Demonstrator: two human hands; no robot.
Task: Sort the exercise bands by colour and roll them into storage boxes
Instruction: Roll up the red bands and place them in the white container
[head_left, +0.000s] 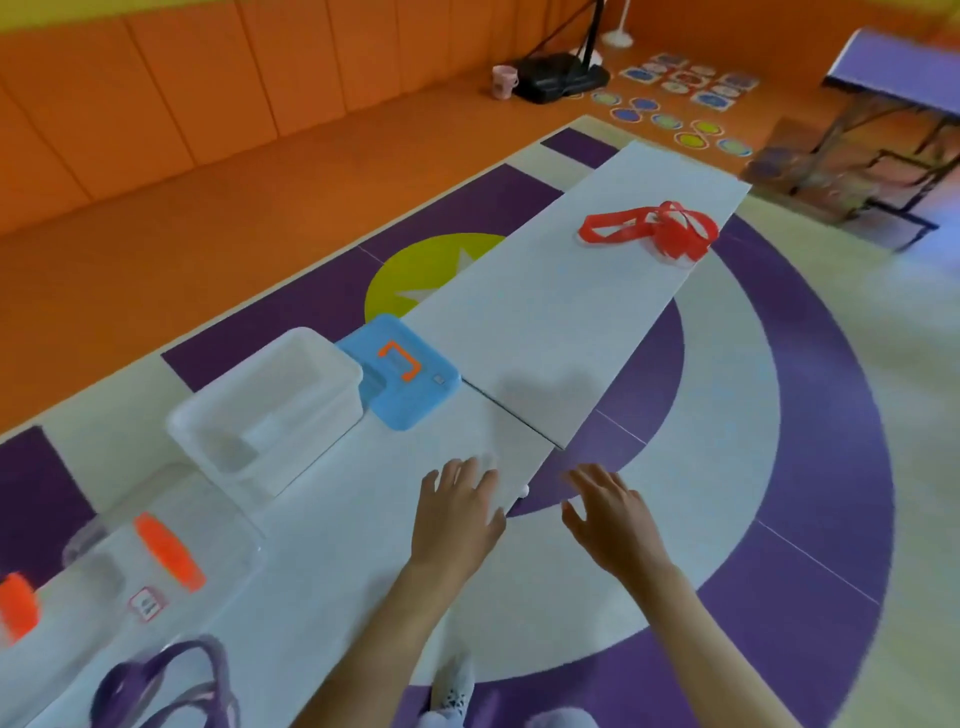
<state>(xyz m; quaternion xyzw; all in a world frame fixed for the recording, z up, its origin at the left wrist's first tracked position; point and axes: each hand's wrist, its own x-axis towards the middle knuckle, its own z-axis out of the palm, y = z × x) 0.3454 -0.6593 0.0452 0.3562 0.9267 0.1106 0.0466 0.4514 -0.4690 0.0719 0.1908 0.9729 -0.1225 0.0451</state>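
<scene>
**At the table's near end: both hands empty**

Over the right edge of the white table (545, 322), my left hand (457, 512) is spread flat, fingers straight, its grip wide and holding nothing. Whether the palm touches the surface cannot be told. My right hand (610, 514) is just beside it, past the table edge and over the purple and white floor (779, 415), its grip also wide and empty.

1. The red exercise bands (649, 228) lie in a loose tangle at the far end of the table, well apart from both hands.
2. The purple exercise bands (161, 686) lie at the near left corner.
3. A clear storage box (340, 387) stands open on the left side, touching a blue lid (410, 384) with an orange handle (400, 361).
4. A second clear box (218, 530), with orange latches (171, 551), stands nearer to me.
</scene>
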